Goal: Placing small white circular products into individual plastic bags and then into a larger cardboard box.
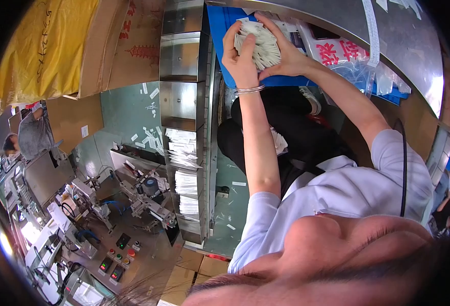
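Note:
A thick bundle of small white paper packets [261,48] is held up between my two hands, above a blue tray [222,30]. My left hand [239,58] wraps the bundle's left side, with its thumb pressed on the front and a silvery bangle at the wrist. Around the right side curls my right hand [289,56], its fingers reaching over the far edge. The packets stand close together with their thin edges showing. What is inside them cannot be seen. Beside the tray lies a clear plastic bag [337,48] with pink-red printing.
Left of my arm runs a metal rack [181,56] of open compartments, some holding stacked white packets [186,191]. A metal ledge [408,46] borders the right. Machinery [151,196], push buttons [131,253], cardboard boxes [186,265] and a person [36,135] are at the left. Slips litter the green floor [128,112].

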Demonstrator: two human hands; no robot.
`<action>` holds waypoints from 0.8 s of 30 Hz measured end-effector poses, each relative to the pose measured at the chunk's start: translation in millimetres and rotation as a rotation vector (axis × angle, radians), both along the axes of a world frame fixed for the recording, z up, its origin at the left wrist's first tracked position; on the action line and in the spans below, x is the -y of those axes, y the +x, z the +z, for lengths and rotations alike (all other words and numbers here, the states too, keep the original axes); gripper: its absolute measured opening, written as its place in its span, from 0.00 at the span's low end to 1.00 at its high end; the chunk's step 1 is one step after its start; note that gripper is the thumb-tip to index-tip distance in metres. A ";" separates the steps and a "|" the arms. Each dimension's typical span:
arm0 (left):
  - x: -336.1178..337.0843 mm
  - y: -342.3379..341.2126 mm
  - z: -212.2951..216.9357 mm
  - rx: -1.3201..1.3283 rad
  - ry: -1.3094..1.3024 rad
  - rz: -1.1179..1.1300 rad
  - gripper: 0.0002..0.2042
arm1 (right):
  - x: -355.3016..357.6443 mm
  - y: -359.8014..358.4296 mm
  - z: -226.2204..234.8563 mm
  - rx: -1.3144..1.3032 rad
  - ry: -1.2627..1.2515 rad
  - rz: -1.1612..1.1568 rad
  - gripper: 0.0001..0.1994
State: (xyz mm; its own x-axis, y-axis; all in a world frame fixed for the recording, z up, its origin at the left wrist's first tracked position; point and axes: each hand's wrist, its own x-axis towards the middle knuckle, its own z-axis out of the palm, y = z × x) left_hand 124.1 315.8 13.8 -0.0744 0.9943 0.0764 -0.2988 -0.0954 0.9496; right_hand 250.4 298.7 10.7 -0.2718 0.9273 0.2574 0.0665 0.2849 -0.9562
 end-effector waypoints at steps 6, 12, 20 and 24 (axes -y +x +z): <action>6.7 -1.0 11.2 0.366 -0.098 -0.134 0.18 | -9.8 -6.9 6.2 -0.043 -0.001 -0.027 0.50; 42.9 -11.4 53.5 0.921 -0.143 -0.134 0.22 | 6.7 -15.1 35.3 -0.047 -0.031 -0.001 0.42; 122.1 -6.1 55.2 0.319 -0.207 0.301 0.17 | 46.6 -27.3 32.8 -0.435 -0.495 0.197 0.36; 157.5 -0.5 45.2 -0.091 -0.208 0.535 0.14 | 74.7 -36.2 23.7 -0.600 -0.728 0.309 0.33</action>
State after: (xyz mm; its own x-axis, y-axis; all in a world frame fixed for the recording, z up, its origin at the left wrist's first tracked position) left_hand 123.7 158.2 59.0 -0.5728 0.8151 -0.0867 -0.1770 -0.0197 0.9840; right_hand 214.2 224.0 34.4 -0.5392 0.8243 -0.1727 -0.4644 -0.4621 -0.7555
